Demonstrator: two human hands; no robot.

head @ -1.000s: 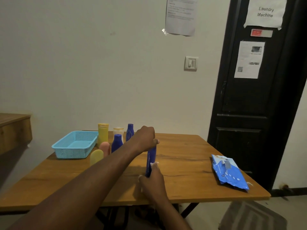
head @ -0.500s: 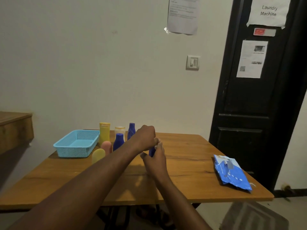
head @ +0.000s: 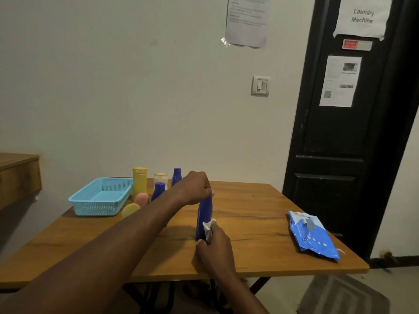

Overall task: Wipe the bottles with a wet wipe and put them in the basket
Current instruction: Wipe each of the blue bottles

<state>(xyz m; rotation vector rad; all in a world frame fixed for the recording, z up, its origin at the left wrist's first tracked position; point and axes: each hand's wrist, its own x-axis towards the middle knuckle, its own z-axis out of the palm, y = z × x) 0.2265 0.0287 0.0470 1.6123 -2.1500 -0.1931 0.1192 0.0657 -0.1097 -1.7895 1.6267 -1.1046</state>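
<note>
Head view, starting at the left: what comes first?

A light blue basket [head: 99, 198] on the wooden table [head: 249, 211]. Just beside it to the right is a cluster: a yellow bottle [head: 139, 181], a pale jar [head: 161, 177], two dark blue bottles [head: 158, 189], a pink rounded bottle [head: 142, 198] and a yellow rounded one [head: 130, 209].

And the hands?

The left hand [head: 195, 189] is clenched over the top of a tall blue bottle [head: 205, 214], with the fingers curled round its cap. That bottle stands upright on the table near the middle, outside the basket and to the right of the cluster.

The right hand?

The right hand [head: 215, 243] is lower, at the bottle's base. It pinches a white wet wipe [head: 208, 228] and presses it against the bottle's lower side.

Further right?

A blue pack of wipes [head: 313, 236] lies flat near the table's right edge, well apart from the hands.

Any writing?

The print on the bottle and the pack is too small to read. The sheet on the wall [head: 247, 19] is blurred. The sign [head: 362, 15] on the black door [head: 340, 143] reads "Laundry Machine".
</note>
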